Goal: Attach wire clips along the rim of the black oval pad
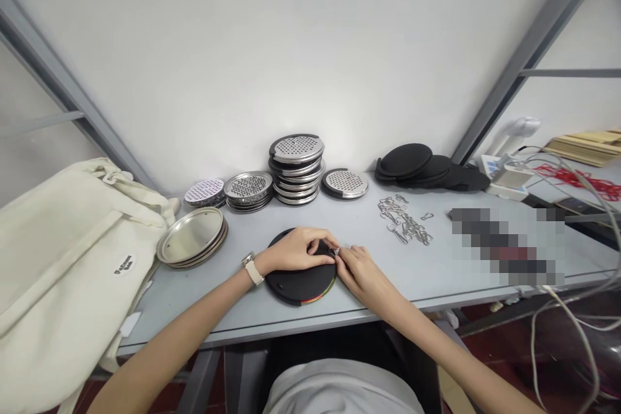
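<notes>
A round black disc (295, 284) lies flat on the table in front of me, its lower right edge showing a red, yellow and green strip. My left hand (303, 250) rests over the disc, thumb and fingertips closing at its right edge around a small metal clip (332, 251). From the other side my right hand (359, 272) pinches at the same clip, fingers closed. The fingertips partly cover it, so how it joins the disc is hidden. Loose metal snap clips (410, 226) lie in a heap to the right.
Behind the disc stand a stack of round graters (297, 171), a lower grater pile (249, 191) and a single grater (345, 183). Metal lids (191, 236) and a cream bag (82, 259) are left. Black discs (407, 162) and cables (582, 317) are right.
</notes>
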{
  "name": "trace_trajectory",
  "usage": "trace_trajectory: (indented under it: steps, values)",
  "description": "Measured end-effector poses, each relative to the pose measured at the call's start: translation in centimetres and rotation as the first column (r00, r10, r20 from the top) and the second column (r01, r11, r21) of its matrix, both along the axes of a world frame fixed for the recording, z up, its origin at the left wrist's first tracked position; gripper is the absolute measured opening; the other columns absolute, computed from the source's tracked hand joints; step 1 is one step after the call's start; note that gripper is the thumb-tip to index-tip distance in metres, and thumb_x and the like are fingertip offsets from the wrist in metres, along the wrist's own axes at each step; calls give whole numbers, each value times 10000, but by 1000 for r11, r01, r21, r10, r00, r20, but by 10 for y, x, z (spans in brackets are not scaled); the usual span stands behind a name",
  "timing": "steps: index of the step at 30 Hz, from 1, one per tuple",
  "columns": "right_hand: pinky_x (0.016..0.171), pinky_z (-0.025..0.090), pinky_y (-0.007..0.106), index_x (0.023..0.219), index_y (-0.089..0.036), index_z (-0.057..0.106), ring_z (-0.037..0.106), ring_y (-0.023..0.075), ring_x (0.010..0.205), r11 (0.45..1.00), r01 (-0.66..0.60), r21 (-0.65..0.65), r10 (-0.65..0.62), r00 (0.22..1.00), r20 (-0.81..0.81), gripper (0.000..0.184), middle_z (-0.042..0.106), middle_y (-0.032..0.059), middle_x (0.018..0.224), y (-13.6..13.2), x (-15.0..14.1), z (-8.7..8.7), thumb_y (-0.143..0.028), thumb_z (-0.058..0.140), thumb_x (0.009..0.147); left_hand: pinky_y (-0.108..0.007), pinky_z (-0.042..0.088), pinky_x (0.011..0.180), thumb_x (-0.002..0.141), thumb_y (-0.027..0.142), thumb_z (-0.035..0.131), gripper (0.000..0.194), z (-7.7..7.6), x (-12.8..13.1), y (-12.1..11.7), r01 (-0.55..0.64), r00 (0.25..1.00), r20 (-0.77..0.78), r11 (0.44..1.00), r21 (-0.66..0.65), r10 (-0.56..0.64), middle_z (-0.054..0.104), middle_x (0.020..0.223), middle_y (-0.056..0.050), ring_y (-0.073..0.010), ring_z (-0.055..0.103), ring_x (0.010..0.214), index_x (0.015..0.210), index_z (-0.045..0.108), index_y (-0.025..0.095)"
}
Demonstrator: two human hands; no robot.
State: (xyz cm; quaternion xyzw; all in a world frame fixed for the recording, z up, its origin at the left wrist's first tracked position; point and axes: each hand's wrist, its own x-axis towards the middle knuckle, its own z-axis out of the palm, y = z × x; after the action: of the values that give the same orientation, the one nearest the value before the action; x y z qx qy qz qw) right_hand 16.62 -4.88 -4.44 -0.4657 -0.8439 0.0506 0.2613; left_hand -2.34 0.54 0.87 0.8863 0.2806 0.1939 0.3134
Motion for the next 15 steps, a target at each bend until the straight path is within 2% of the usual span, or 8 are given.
trace_trajectory:
  steps: [6, 15]
  values:
    - [683, 389, 319, 763, -178, 490, 494, 202, 694, 1000, 0, -24, -1, 999, -32, 223, 549, 44, 708, -1, 0, 0, -165, 372, 951, -181, 358, 596, 807, 272, 677, 269, -1, 0, 2, 16, 999, 28, 999, -37, -15, 543, 686, 50, -60, 411, 565, 1052, 651, 165]
    - [679, 378, 315, 734, -187, 466, 483, 204, 690, 999, 44, 28, -44, 999, -5, 220, 530, 37, 685, -3, -2, -2, -154, 380, 934, -175, 351, 579, 794, 269, 691, 279, -3, 1, 3, 10, 999, 39, 998, -68, -7, 575, 719, 41, -61, 408, 570, 1052, 651, 170]
